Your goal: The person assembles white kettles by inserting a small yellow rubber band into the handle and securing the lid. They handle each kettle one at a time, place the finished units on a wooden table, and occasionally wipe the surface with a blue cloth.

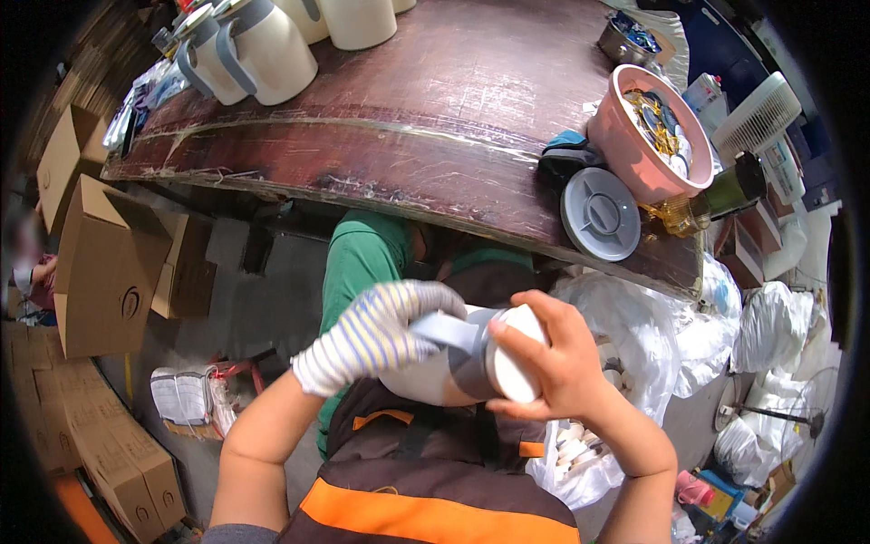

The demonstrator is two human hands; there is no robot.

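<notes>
A jug (422, 377) with a pale body, a grey collar and a grey handle lies tilted over my lap. My left hand (385, 331), in a white striped glove, is closed at the handle (450, 333). On the jug's top end sits a round white cap (519, 364). My bare right hand (564, 363) has its thumb and fingers wrapped around that cap. The jug's lower end is partly hidden under the gloved hand. Whether the cap is loose or seated, I cannot tell.
In front stands a worn dark-red table (435, 91) with several pale jugs (276, 59) at far left. A grey round lid (600, 215) and a pink basin (621, 163) of small parts are at right. Cardboard boxes (113, 272) stand left; white plastic bags (770, 326) lie right.
</notes>
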